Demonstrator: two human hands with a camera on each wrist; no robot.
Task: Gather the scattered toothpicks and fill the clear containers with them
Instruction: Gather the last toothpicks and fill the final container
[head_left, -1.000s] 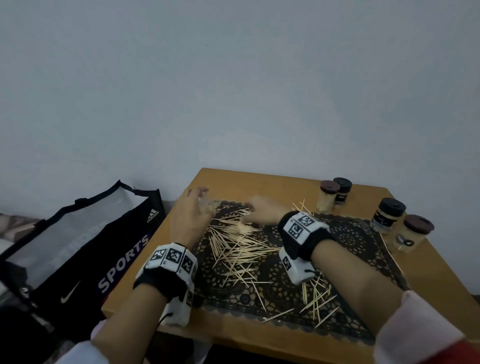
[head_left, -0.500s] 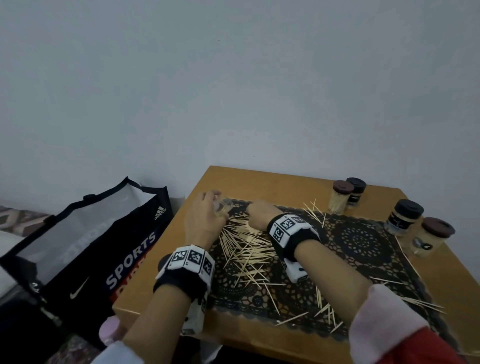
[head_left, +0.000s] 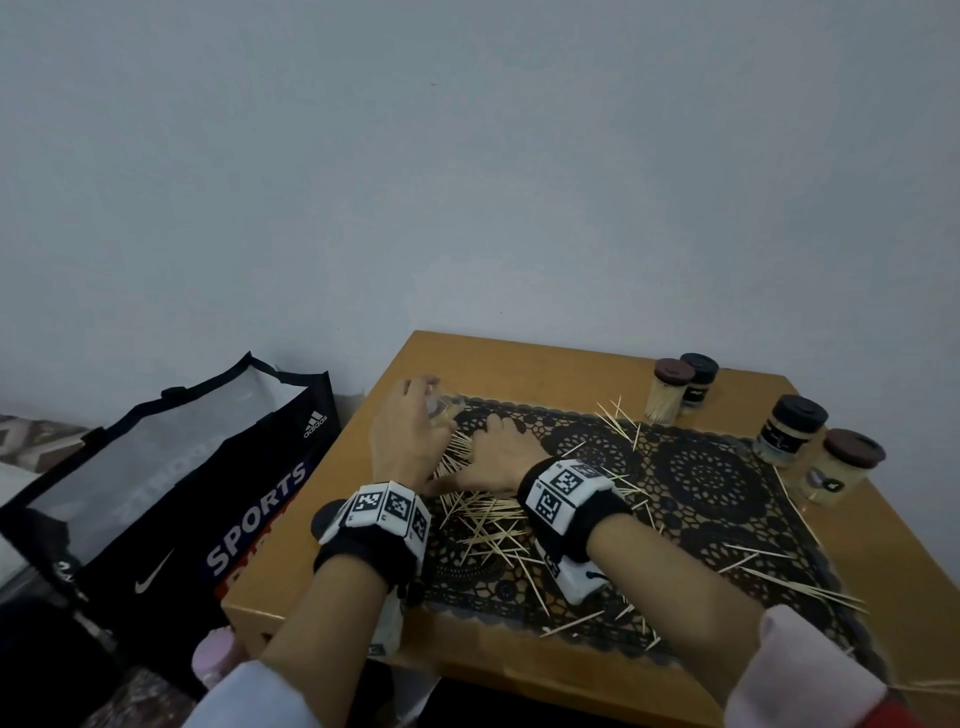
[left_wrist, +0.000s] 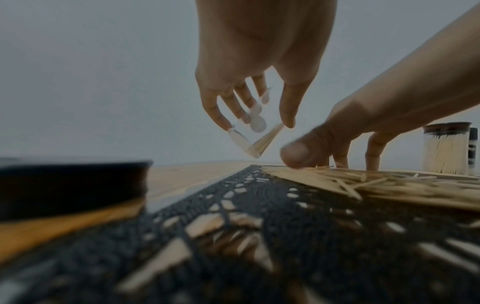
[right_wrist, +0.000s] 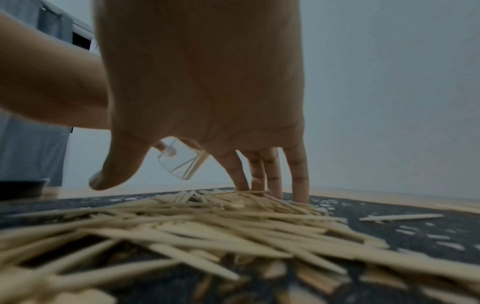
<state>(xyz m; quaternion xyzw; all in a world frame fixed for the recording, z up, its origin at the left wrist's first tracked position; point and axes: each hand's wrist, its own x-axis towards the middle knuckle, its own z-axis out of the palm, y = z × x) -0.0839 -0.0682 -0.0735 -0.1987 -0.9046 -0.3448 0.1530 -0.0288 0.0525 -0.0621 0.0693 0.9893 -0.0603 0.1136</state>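
Toothpicks (head_left: 483, 512) litter my mat's (head_left: 711, 483) lower centre; my right hand (head_left: 498, 457) presses straight fingers on them. My left hand (head_left: 402, 436) grips one tilted clear jar (left_wrist: 255, 142). Four capped jars (head_left: 667, 389) stand upper right.

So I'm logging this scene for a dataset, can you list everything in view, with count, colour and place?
clear container: one, transparent, a few toothpicks inside, tilted above the mat's far left corner
toothpicks: many, pale wood, piled on the mat's left part, others scattered right and near
lidded jars: four, filled, two brown lids, two black, along the table's right far side
loose lid: one, black, on the table left of the mat
lace mat: one, black, covering the table's middle
table: one, tan wood, against the wall
sports bag: one, black and white, left of the table
left hand: holds the clear container
right hand: fingers straight, fingertips on the toothpicks
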